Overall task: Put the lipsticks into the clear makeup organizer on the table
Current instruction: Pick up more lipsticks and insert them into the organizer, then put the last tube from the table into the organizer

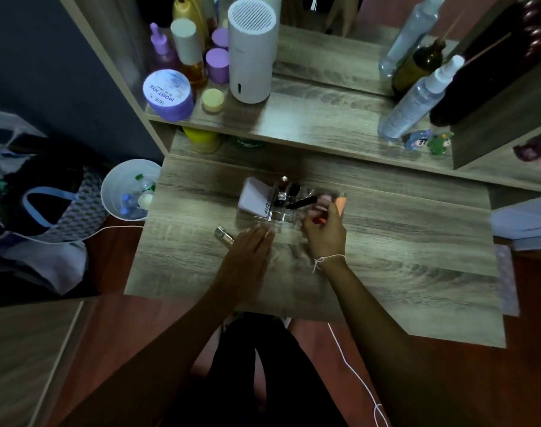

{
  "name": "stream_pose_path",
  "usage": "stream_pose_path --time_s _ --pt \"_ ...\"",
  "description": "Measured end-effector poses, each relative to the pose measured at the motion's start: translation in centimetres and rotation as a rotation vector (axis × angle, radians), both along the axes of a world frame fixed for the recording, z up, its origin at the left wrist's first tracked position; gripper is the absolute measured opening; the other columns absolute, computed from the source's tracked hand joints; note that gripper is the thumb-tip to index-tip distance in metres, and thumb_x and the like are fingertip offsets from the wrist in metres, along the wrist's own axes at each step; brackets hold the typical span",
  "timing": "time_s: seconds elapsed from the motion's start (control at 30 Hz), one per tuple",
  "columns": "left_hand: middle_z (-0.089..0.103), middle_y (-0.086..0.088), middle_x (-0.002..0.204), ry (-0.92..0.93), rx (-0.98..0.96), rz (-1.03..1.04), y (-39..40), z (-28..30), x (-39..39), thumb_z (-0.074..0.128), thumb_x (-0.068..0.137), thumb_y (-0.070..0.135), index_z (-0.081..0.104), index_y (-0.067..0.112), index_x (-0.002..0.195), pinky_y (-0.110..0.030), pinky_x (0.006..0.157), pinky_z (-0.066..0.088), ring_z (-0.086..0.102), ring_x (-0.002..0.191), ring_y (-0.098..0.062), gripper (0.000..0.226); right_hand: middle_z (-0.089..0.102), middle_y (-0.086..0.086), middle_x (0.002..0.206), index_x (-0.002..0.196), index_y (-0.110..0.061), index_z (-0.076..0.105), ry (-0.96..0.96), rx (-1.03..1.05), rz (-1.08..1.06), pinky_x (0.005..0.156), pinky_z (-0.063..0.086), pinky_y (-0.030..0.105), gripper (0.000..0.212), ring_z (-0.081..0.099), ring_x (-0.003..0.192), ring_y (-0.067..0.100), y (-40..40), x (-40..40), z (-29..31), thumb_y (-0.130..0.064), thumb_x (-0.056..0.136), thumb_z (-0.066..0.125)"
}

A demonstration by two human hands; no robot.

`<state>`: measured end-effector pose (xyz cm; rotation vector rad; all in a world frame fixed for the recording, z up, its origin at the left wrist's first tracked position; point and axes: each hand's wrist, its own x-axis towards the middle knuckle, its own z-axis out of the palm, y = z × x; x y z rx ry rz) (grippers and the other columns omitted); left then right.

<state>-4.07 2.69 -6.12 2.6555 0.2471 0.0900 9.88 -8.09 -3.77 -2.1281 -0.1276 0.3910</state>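
The clear makeup organizer [270, 215] stands mid-table. It holds a lilac-white compact [253, 196], a brown-capped tube [284, 182] and black lipsticks [301, 202]. My right hand [324, 232] is at the organizer's right side, fingers closed on an orange lipstick [341, 204] that sticks up above the hand. My left hand [250, 251] lies flat on the table in front of the organizer, fingers together and stretched out. A silver-capped lipstick [223, 235] lies on the table just left of those fingers; whether they touch it I cannot tell.
A raised shelf behind carries a white cylinder device [253, 50], a purple jar [168, 95], bottles [417, 100] and small figurines [429, 142]. A white bin [127, 189] sits left of the table, a bag [47, 208] beyond it. A white cable [355, 374] trails on the floor.
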Motion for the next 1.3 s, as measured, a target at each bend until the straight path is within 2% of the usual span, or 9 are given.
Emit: stream_pose_path --time_s 0.07,0.17,0.27,0.47,0.63,0.77,0.9,1.07,1.3 --pt "0.054 -0.022 0.134 -0.029 -0.019 0.029 0.3 0.1 -0.2 0.050 0.091 0.014 0.050 0.000 0.129 -0.047 0.103 0.043 0.050 0.125 -0.035 0.041 0.063 -0.002 0.094 0.110 -0.016 0.056 0.003 -0.018 -0.024 0.077 0.050 0.026 0.029 0.063 0.083 0.018 -0.6 -0.4 -0.2 -0.013 0.083 0.066" --pt "0.054 -0.021 0.133 -0.061 -0.072 0.109 1.2 0.2 -0.9 0.060 0.083 0.007 0.052 0.004 0.128 -0.048 0.101 0.045 0.052 0.122 -0.035 0.046 0.065 0.002 0.082 0.093 -0.019 0.058 -0.014 -0.036 -0.036 0.067 0.045 0.018 0.014 0.065 0.077 0.023 -1.4 -1.7 -0.5 -0.011 0.083 0.064" --pt "0.055 -0.022 0.129 -0.048 -0.102 0.244 2.3 0.2 -2.4 0.062 0.075 0.000 0.054 0.005 0.124 -0.051 0.097 0.045 0.053 0.116 -0.038 0.050 0.069 0.001 0.080 0.078 -0.024 0.059 -0.047 -0.084 0.061 0.069 0.048 0.027 0.011 0.066 0.075 0.021 -2.0 -3.4 -1.2 -0.015 0.084 0.063" --pt "0.055 -0.027 0.129 0.030 -0.052 0.311 4.0 -0.3 -4.5 0.062 0.076 -0.008 0.060 0.001 0.118 -0.052 0.095 0.046 0.053 0.115 -0.043 0.043 0.063 0.016 0.121 0.112 -0.008 0.066 -0.282 -0.328 0.466 0.099 0.045 0.037 0.028 0.058 0.112 0.033 -3.3 -6.7 -2.8 -0.012 0.085 0.060" --pt "0.051 -0.026 0.135 0.149 0.058 0.183 4.6 0.1 -4.3 0.067 0.076 0.002 0.059 0.005 0.122 -0.054 0.095 0.046 0.048 0.122 -0.046 0.047 0.023 0.015 0.157 0.145 -0.013 0.033 -0.314 -0.561 0.744 0.119 0.014 0.041 0.054 0.020 0.146 0.029 -4.5 -8.0 -4.3 -0.028 0.095 0.045" --pt "0.065 -0.021 0.116 0.138 0.158 0.046 5.0 0.0 -3.7 0.073 0.071 0.006 0.066 0.006 0.105 -0.049 0.088 0.051 0.059 0.111 -0.040 0.035 0.009 0.008 0.161 0.150 -0.019 0.016 -0.320 -0.617 0.790 0.119 0.007 0.040 0.058 0.006 0.149 0.025 -5.1 -8.3 -5.0 -0.036 0.098 0.035" --pt "0.068 -0.006 0.094 0.096 0.331 -0.063 5.2 -0.4 -3.6 0.053 0.076 0.018 0.061 0.015 0.094 -0.037 0.077 0.051 0.064 0.086 -0.028 0.020 0.009 0.007 0.161 0.150 -0.021 0.017 -0.293 -0.617 0.788 0.120 0.007 0.039 0.059 0.006 0.149 0.023 -5.1 -7.9 -5.0 -0.038 0.097 0.037" --pt "0.066 -0.009 0.090 0.094 0.392 -0.017 4.9 -1.7 -4.3 0.043 0.084 0.027 0.063 0.012 0.105 -0.037 0.071 0.049 0.062 0.079 -0.028 0.032 0.005 0.002 0.162 0.150 -0.030 0.009 -0.297 -0.682 0.773 0.120 0.011 0.049 0.060 0.003 0.149 0.025 -5.7 -7.9 -5.2 -0.049 0.097 0.028" --pt "0.066 -0.012 0.095 0.076 0.075 0.105 3.6 0.1 -3.4 0.043 0.087 0.032 0.062 0.010 0.105 -0.045 0.079 0.048 0.063 0.088 -0.031 0.035 0.001 0.002 0.162 0.148 -0.038 0.000 -0.305 -0.719 0.723 0.118 0.005 0.051 0.063 -0.001 0.149 0.027 -6.4 -7.8 -5.9 -0.061 0.093 0.019"
